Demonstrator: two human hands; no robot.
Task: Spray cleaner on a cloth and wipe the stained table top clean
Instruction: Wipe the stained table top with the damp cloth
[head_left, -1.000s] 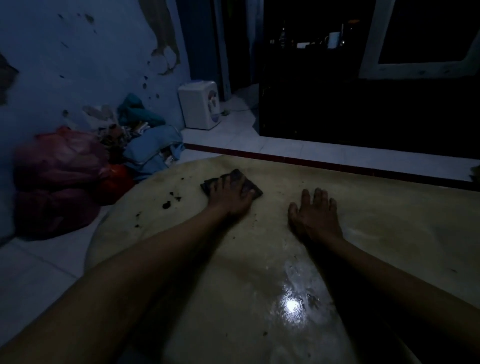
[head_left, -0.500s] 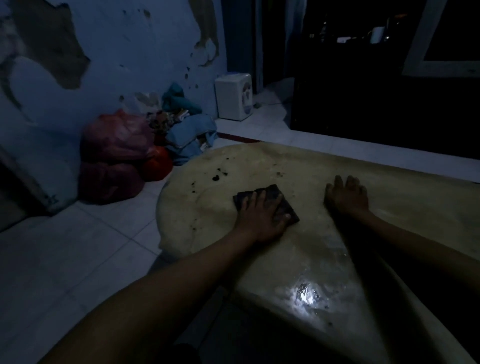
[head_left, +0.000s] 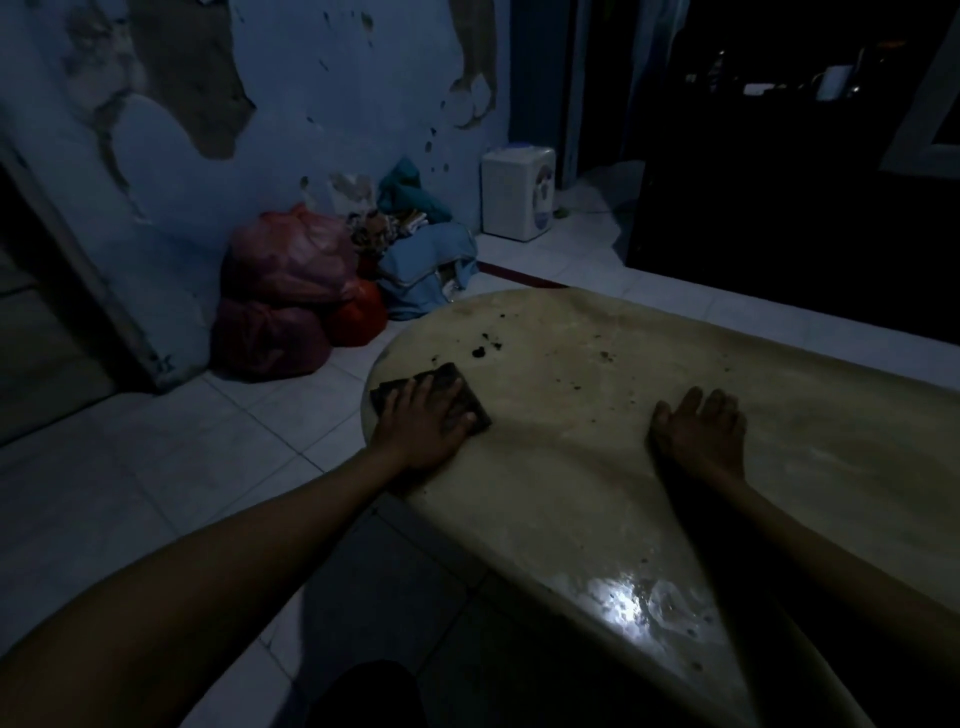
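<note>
A dark folded cloth (head_left: 467, 400) lies near the left edge of the pale rounded table top (head_left: 597, 467). My left hand (head_left: 423, 423) presses flat on the cloth with fingers spread. Dark stain spots (head_left: 480, 351) sit on the table just beyond the cloth, with finer specks to their right. My right hand (head_left: 698, 434) rests flat on the table to the right, holding nothing. A wet glossy patch (head_left: 623, 605) shines near the front edge. No spray bottle is in view.
Red plastic bags (head_left: 280, 301) and a pile of blue cloths (head_left: 426, 265) lie on the tiled floor against the peeling wall. A small white appliance (head_left: 517, 195) stands by the doorway. Dark furniture (head_left: 779, 208) fills the right rear.
My left hand has slid the cloth leftward to the table's left edge. My right hand has stayed flat on the table. The view has swung left.
</note>
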